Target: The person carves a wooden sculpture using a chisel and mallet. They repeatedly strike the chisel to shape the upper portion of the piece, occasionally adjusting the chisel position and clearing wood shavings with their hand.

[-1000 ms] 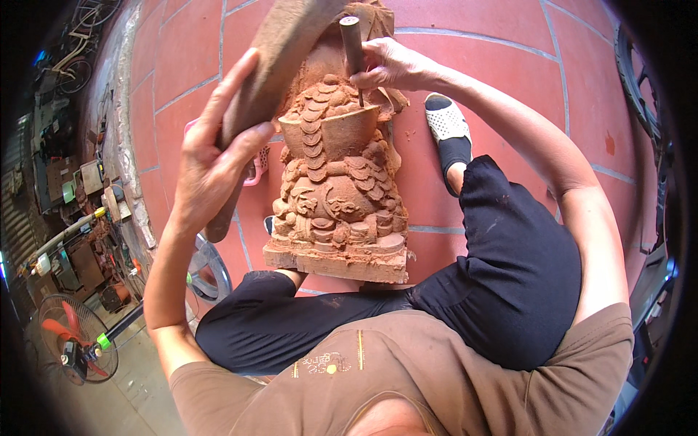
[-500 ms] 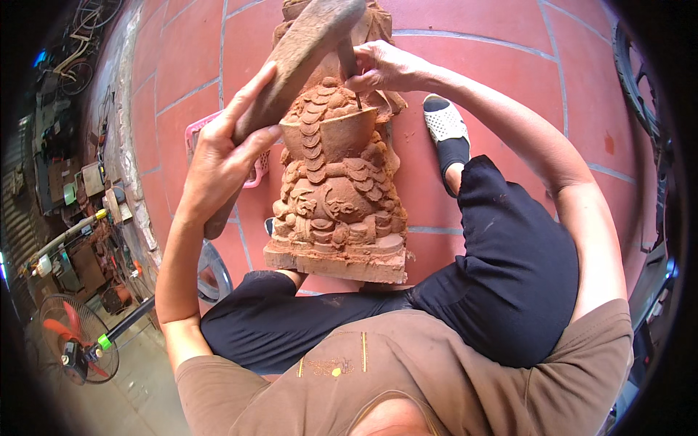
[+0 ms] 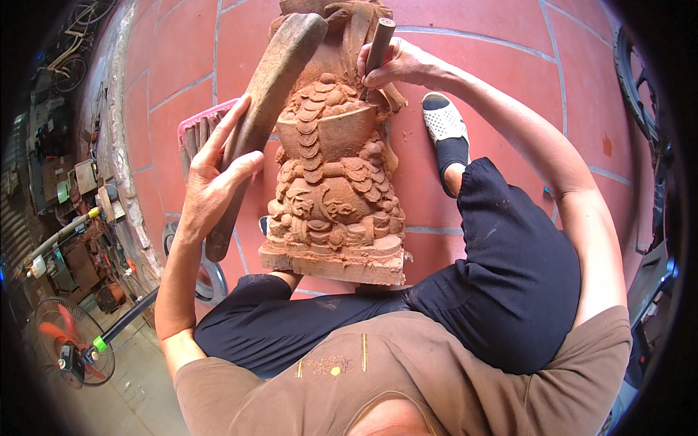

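Fingers (image 3: 382, 76) of the right hand (image 3: 408, 65) are pinching a chisel (image 3: 380, 42) by its round handle, blade angled down to the right end of the bowl-shaped bit of a reddish wood carving (image 3: 327, 196). Left hand (image 3: 207, 192) has a chunky wooden club (image 3: 275, 87) gripped between thumb and fingers, fat end up near the carving's left side, well apart from the chisel. Carving's sitting between the person's legs, base toward them, covered in coin shapes and sawdust. Off to the left, a pink basket (image 3: 203, 116) with a row of sticks (image 3: 192, 141) sits on red floor tiles (image 3: 502, 87).
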{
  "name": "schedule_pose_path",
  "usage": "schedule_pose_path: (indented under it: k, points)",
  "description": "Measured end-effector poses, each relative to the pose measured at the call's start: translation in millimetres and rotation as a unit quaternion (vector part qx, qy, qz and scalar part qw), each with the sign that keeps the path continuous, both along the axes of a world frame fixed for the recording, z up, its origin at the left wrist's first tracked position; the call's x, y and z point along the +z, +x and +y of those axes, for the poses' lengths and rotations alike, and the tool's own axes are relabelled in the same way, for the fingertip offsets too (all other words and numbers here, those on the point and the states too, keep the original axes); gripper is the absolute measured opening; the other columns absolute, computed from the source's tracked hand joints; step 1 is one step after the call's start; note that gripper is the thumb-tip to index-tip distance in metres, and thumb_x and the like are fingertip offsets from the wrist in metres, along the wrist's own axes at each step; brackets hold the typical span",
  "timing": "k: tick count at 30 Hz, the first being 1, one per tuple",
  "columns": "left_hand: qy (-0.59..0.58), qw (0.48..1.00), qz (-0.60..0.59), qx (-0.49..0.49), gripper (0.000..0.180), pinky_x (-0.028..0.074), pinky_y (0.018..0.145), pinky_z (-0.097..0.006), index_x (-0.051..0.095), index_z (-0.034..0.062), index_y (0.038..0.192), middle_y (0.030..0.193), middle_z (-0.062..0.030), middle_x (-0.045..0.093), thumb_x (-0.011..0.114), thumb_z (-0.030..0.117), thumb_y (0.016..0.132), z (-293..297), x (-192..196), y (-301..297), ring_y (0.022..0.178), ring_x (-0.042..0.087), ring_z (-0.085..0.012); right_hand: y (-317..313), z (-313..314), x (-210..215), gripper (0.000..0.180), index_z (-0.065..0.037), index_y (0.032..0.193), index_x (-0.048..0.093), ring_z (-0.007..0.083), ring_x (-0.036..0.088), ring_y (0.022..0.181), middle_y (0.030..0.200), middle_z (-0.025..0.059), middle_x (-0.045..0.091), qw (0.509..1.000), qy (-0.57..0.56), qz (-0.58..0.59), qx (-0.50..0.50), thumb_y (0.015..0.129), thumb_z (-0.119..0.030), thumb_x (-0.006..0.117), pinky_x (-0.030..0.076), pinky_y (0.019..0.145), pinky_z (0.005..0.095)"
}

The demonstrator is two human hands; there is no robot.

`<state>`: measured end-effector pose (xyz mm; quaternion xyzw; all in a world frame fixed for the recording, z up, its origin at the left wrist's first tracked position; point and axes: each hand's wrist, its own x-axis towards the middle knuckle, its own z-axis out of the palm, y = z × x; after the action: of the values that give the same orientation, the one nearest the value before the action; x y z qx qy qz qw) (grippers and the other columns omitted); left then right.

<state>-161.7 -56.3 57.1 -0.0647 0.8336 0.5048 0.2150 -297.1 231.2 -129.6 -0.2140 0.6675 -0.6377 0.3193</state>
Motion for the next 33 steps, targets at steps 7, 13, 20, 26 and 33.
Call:
schedule_pose_path:
  k: [7, 13, 20, 26, 33]
  points:
    - [-0.006, 1.0, 0.003, -0.01, 0.066, 0.039, 0.101, -0.028, 0.04, 0.0117, 0.148, 0.142, -0.0055, 0.048, 0.066, 0.007, 0.088, -7.1, -3.0, 5.5, 0.122, 0.048, -0.0122, -11.4, -2.9, 4.7, 0.013, -0.006, 0.088, 0.066, 0.0095, 0.062, 0.079, 0.081, -0.0004, 0.066, 0.999, 0.022, 0.028, 0.021, 0.076, -0.008, 0.07, 0.052, 0.078, 0.0285]
    - [-0.019, 1.0, 0.0, -0.005, 0.065, 0.028, 0.114, -0.035, 0.04, 0.0078, 0.147, 0.148, -0.0108, 0.043, 0.065, 0.006, 0.087, -20.2, -1.6, 19.8, 0.136, 0.039, -0.0191, -4.7, -15.4, 24.7, 0.013, -0.005, 0.086, 0.065, 0.0115, 0.061, 0.075, 0.078, 0.0019, 0.066, 0.97, 0.093, 0.222, 0.016, 0.075, -0.007, 0.069, 0.052, 0.075, 0.0294]
    - [0.015, 1.0, -0.021, -0.004, 0.066, 0.028, 0.114, -0.035, 0.039, 0.0074, 0.147, 0.15, -0.0116, 0.04, 0.065, 0.005, 0.087, -22.9, -15.7, 24.6, 0.137, 0.038, -0.0191, 3.2, -13.2, 19.3, 0.01, -0.004, 0.086, 0.064, 0.0089, 0.061, 0.076, 0.078, 0.0003, 0.065, 0.992, 0.043, 0.114, 0.045, 0.077, -0.002, 0.068, 0.052, 0.075, 0.0278]
    - [0.049, 0.998, -0.04, 0.001, 0.069, 0.044, 0.097, -0.027, 0.033, 0.0114, 0.151, 0.146, -0.0066, 0.044, 0.063, 0.005, 0.089, -23.1, -54.1, 42.5, 0.119, 0.051, -0.0119, -4.7, -11.8, 21.8, 0.011, -0.005, 0.088, 0.063, 0.0095, 0.059, 0.073, 0.08, 0.0004, 0.065, 0.973, 0.089, 0.206, 0.059, 0.078, -0.001, 0.067, 0.051, 0.071, 0.028]
    - [0.011, 0.999, -0.005, -0.03, 0.072, 0.03, 0.113, -0.032, 0.028, 0.0099, 0.152, 0.155, -0.0077, 0.033, 0.062, 0.002, 0.089, -21.6, -76.4, 57.2, 0.138, 0.034, -0.0152, 7.8, -11.0, 38.2, 0.007, -0.002, 0.089, 0.065, 0.0108, 0.064, 0.077, 0.081, 0.0012, 0.066, 0.994, 0.036, 0.073, 0.074, 0.082, -0.001, 0.066, 0.054, 0.074, 0.0279]
